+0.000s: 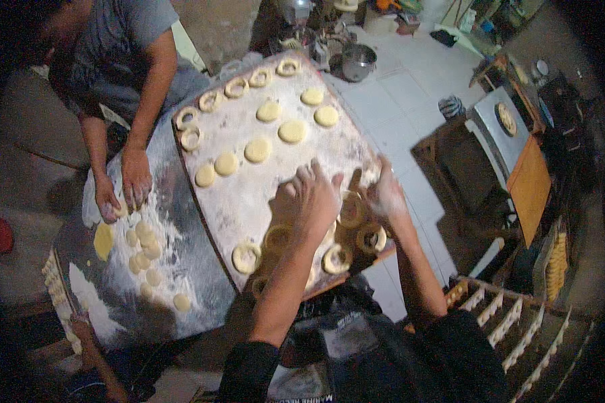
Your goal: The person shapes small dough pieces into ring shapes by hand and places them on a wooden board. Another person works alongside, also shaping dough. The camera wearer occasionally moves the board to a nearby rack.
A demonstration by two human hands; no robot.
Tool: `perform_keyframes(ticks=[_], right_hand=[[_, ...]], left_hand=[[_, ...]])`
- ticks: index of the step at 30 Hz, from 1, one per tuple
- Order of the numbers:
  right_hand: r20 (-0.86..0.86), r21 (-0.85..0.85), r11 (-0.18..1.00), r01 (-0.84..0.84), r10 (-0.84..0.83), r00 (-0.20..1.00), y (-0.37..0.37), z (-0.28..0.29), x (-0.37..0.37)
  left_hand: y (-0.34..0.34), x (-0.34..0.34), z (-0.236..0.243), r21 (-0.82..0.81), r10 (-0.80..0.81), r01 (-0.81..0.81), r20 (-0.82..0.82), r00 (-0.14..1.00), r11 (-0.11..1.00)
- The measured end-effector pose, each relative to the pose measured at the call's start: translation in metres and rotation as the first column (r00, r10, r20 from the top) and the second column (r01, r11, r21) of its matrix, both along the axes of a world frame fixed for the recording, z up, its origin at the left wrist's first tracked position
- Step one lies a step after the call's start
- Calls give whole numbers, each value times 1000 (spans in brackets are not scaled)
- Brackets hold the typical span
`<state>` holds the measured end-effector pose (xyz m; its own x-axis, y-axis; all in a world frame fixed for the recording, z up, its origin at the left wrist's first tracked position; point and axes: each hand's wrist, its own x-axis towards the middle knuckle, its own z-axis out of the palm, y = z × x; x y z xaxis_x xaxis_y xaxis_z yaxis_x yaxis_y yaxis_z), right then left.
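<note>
A floured wooden board (228, 201) lies in front of me with flat dough discs (257, 150) and dough rings (247, 258) on it. Over the board's middle is my left hand (312, 201), its floury fingers slightly bent and apart, holding nothing that I can see. At the board's right edge, my right hand (388, 195) is dusted white; its fingers are smeared by motion, and whether they hold anything is unclear. Just beneath and between my hands sits a shaded dough ring (351, 211). My forearms partly cover other rings along the near edge.
Left of the board, another person's hands (124, 188) work dough on a floured dark table (202, 269), beside several small dough rounds (144, 242). Another hand (84, 329) reaches in at lower left. A metal pot (358, 62) stands beyond; racked trays (511, 322) are at lower right.
</note>
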<state>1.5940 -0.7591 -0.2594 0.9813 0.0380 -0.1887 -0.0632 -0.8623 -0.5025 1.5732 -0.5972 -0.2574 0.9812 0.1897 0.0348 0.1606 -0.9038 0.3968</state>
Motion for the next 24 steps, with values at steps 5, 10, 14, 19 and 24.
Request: perform_keyframes(ticks=[5, 10, 14, 19, 24], right_hand=[[105, -190, 969, -160, 182, 978, 4, -24, -22], [159, -201, 961, -193, 226, 961, 13, -15, -32], [186, -126, 971, -205, 226, 956, 25, 20, -38], [248, -250, 912, -325, 385, 889, 64, -3, -56], [263, -192, 919, -345, 387, 884, 84, 5, -61]], left_hand=[[3, -8, 26, -19, -253, 260, -319, 913, 965], [8, -17, 23, -42, -254, 252, -243, 936, 967], [39, -38, 36, -106, -137, 118, -202, 970, 987], [52, -64, 33, -8, -113, 117, -298, 948, 993], [60, -68, 26, -2, -93, 97, -310, 946, 995]])
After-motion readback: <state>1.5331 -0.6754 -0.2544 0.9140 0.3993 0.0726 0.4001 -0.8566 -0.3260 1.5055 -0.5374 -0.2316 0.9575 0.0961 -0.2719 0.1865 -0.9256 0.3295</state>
